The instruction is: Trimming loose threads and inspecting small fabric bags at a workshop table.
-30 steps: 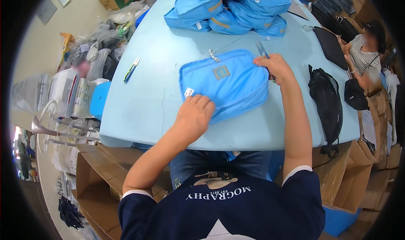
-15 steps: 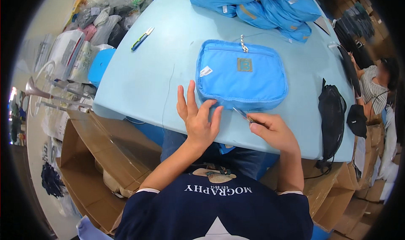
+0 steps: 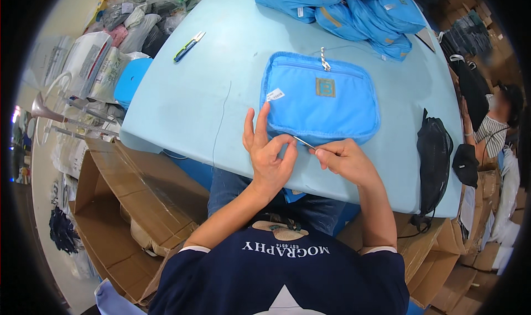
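A blue zippered pouch (image 3: 323, 107) with a patch, a white tag and a cord zipper pull lies flat on the table. At its near edge my left hand (image 3: 270, 151) pinches with thumb and forefinger, the other fingers raised against the pouch's left side. Whatever is in that pinch is too small to make out. Closed in my right hand (image 3: 344, 159) is a slim, pointed metal tool (image 3: 304, 143), its tip beside the left fingertips and the pouch's lower edge. My right fingers hide the tool's other end.
More blue pouches (image 3: 354, 16) are heaped at the table's (image 3: 166, 104) far side. Green-and-blue thread snips (image 3: 189, 46) lie at the upper left, a loose thread (image 3: 222, 118) nearer me. A black pouch (image 3: 433, 160) rests at the right. Cardboard boxes (image 3: 146, 199) flank me; another person (image 3: 494, 127) is at right.
My left thumb and forefinger have come together at the pouch's near edge. The right hand has moved slightly left and up, bringing the tool's tip to the left fingertips.
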A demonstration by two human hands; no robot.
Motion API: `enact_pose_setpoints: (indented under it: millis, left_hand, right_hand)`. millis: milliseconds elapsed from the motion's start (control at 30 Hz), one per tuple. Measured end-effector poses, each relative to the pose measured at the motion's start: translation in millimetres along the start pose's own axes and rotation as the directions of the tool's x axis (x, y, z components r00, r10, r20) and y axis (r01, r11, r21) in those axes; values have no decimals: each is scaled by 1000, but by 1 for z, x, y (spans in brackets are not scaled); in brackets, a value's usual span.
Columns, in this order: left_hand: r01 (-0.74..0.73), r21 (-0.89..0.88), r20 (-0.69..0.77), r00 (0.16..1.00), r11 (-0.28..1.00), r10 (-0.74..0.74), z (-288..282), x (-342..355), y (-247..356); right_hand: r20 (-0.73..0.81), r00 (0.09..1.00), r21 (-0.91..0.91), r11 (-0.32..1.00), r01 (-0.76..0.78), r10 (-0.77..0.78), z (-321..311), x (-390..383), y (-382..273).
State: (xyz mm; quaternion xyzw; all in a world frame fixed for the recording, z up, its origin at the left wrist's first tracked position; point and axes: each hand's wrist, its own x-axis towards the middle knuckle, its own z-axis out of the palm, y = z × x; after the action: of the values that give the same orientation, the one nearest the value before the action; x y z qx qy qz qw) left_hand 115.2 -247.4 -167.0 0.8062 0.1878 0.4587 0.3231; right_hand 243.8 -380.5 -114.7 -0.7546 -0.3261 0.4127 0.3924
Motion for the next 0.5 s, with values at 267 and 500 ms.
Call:
enact_pose_setpoints:
  millis: [267,500]
  left_hand:
    - [20,-50,8,1000,999,-20,1,1,-1]
    - [31,-85,-2,1000,996,-31,1,-1,-2]
  right_hand:
    - [-15,1000,-40,999,19,-19,-1,1,-8]
    - [-44,998,-45,998,44,-46,1,4,-6]
